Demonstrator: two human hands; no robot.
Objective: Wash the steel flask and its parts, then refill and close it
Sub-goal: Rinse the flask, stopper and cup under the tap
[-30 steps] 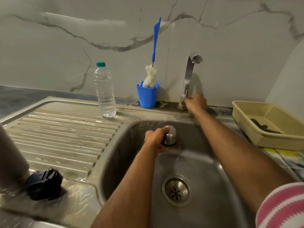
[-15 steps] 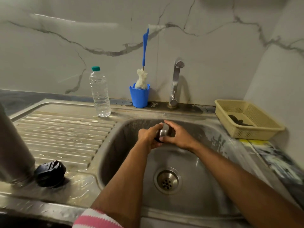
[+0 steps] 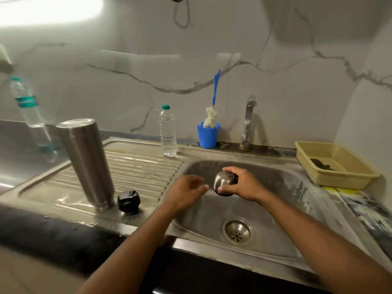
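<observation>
Veined marble wall (image 3: 297, 92), bright glare top-left.

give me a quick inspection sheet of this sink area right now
surface: wet steel sink drainboard
job's things: steel flask body inverted on drainboard, black stopper beside it; steel cup lid over basin
clutter: two clear water bottles, blue cup with brush, beige basket
hands: right hand grips cup lid; left hand open, holding nothing
cables: dark wire on wall
surroundings: marble-look wall, steel tap
</observation>
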